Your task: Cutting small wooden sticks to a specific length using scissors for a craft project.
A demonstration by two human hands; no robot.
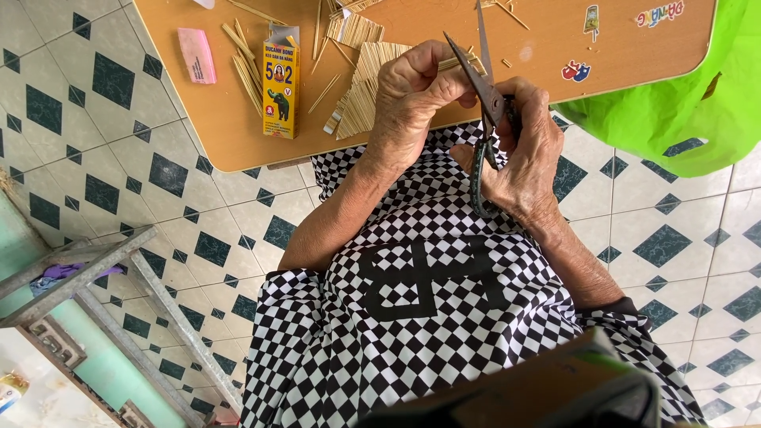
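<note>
Left hand [412, 91] pinches thin bamboo sticks [460, 63]; right hand [523, 154] grips one pair of open scissors [479, 87], both at the wooden table's [230, 127] near edge.

thin pale sticks [460, 63] | pinched, level | dark scissors [485, 103] | blades open, upright

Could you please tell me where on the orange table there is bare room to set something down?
The table is bare along its near left edge, below the pink eraser and yellow box, and right of the scissors toward the stickers. The middle is crowded with sticks.
</note>
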